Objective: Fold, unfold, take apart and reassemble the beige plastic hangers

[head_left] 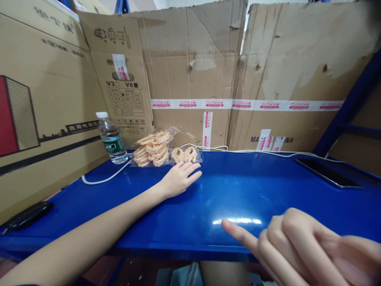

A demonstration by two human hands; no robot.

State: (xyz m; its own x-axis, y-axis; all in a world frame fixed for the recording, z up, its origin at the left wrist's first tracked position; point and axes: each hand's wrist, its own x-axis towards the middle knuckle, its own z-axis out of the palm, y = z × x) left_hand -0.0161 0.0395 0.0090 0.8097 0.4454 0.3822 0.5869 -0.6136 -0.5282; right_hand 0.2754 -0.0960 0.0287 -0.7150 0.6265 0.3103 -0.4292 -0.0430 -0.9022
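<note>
My left hand [180,177] lies flat on the blue table [238,190] with its fingers stretched out, holding nothing. Its fingertips are just short of a clear plastic bag of orange ring-shaped pieces [162,149] at the back of the table. My right hand [300,246] hovers at the front right edge, index finger pointing left over the table, the other fingers curled in, with nothing in it.
A small water bottle [111,139] stands left of the bag. A white cable [101,179] runs along the back. A dark phone [327,172] lies at the right, a black object [28,215] at the far left. Cardboard boxes [196,75] wall in the back and left.
</note>
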